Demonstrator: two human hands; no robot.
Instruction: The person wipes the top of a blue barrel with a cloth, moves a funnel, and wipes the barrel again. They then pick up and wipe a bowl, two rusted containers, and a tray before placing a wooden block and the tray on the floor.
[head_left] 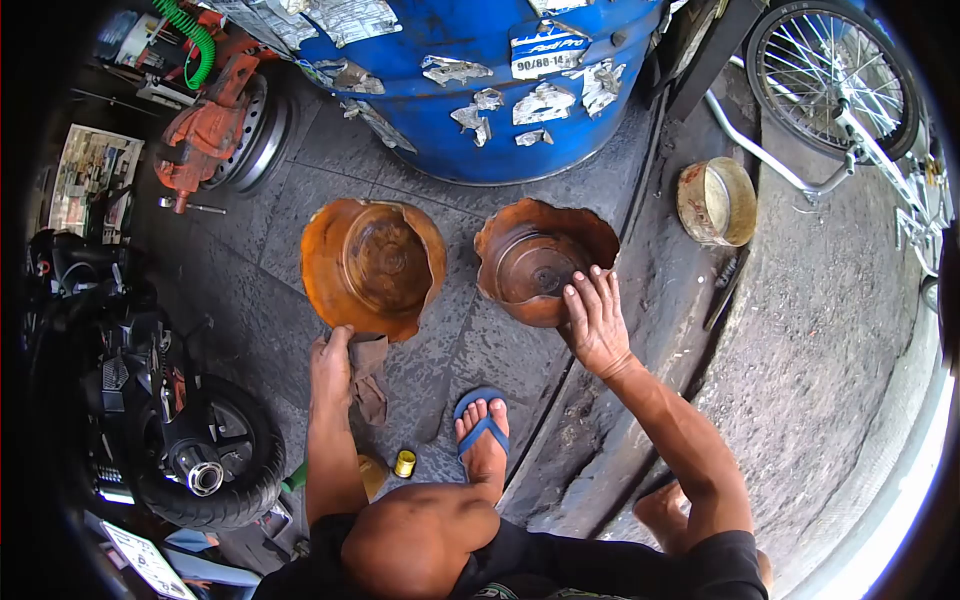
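Two rusty metal bowls with wavy rims sit on the dark tiled floor. The left, orange-brown bowl point(330, 262) tilts, its open mouth facing me. Just below its lower edge, my left hand point(332, 372) is closed on a crumpled brown cloth point(371, 385) that hangs to the right. My right hand point(597, 325) is at the near right rim of the darker bowl point(515, 300). Its fingers are hooked over the edge, and the thumb is hidden. Between my arms, a foot in a blue flip-flop point(480, 425) stands on the floor.
A blue drum point(460, 130) with torn labels stands ahead. At right are a round metal tin point(735, 205) and a spoked wheel point(835, 75). A motorcycle tyre point(250, 470) is at left, below an orange metal part point(210, 135). A small yellow can point(405, 463) stands near my knee.
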